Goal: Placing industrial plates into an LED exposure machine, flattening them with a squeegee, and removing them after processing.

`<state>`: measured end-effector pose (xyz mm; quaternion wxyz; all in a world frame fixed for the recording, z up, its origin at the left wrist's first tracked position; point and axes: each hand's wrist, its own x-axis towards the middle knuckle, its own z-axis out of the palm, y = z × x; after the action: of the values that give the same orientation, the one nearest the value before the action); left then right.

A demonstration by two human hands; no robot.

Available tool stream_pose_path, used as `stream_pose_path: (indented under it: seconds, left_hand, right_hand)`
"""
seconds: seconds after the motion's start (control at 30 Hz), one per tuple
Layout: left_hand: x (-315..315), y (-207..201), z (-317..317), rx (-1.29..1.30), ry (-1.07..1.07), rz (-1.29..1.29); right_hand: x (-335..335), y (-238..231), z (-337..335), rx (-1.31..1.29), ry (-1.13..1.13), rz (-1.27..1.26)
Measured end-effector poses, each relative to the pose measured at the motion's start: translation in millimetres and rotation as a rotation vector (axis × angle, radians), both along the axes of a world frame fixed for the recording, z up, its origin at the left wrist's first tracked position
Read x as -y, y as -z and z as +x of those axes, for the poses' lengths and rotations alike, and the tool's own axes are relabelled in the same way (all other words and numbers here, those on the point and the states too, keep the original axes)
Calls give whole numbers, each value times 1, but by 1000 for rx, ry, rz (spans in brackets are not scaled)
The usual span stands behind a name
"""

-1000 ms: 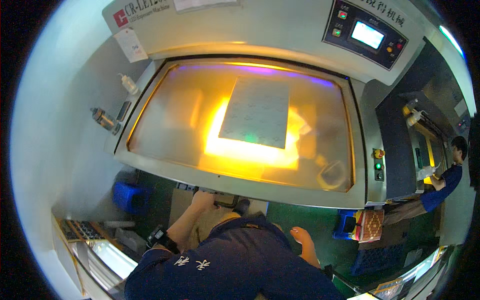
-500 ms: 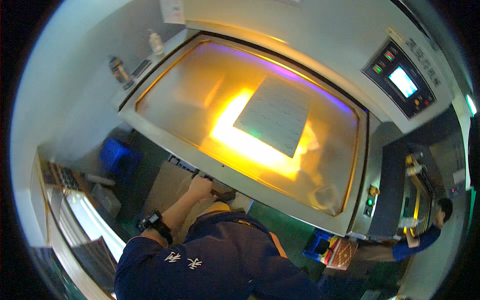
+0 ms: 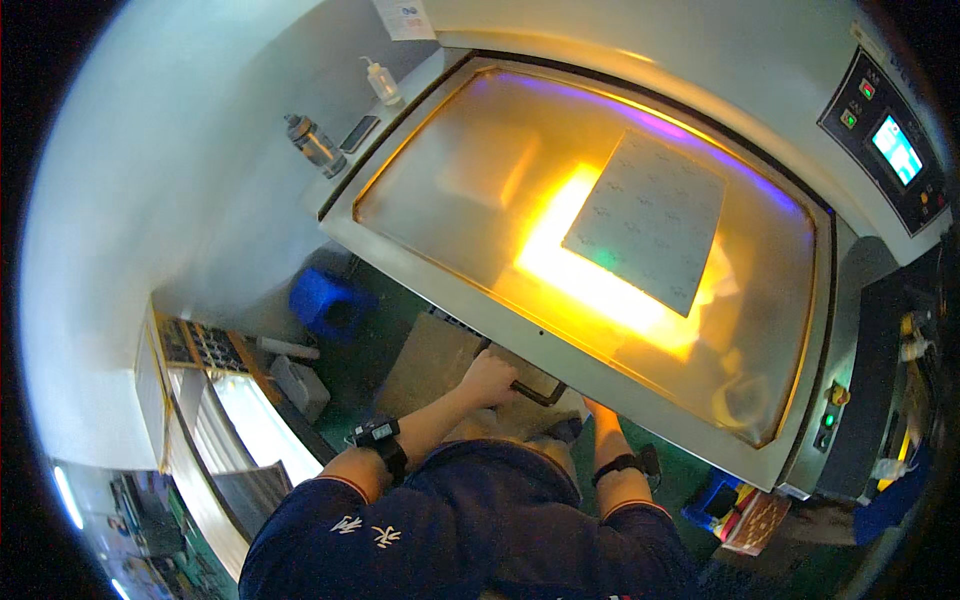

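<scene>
Light is glowing on the machine; below its front edge, the left hand is gripping a dark, stiff-looking handle, best held mid-bar. Whether the right hand is gripping, I can't tell.

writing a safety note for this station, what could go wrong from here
The left hand grips the dark handle close by the near edge of the metal frame, so its knuckles might get pinched or scraped if the grip slips. The right hand is partly hidden at that same edge, so a pinch there could go unnoticed. The dark bottle stands near the frame's left end; a bump might tip it.
</scene>
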<state>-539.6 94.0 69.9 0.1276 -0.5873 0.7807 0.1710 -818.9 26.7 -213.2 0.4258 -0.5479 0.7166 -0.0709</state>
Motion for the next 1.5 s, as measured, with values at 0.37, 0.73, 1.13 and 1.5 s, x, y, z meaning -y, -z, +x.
stream_pose_path:
  seconds: [0.37, 0.73, 1.13, 1.5]
  left_hand:
    - [8, 13, 23, -250, 222, 33]
    - [4, 7, 23, -416, 286, -98]
    - [-123, 14, 3, -223, 246, -447]
    - [-95, -57, -56, -119, 349, 156]
  right_hand:
    - [-38, 7, 68, -96, 405, -77]
    - [-93, -32, 83, -199, 461, -816]
    - [-322, -202, -96, -355, 82, 181]
    - [-269, -377, -145, -327, -331, -463]
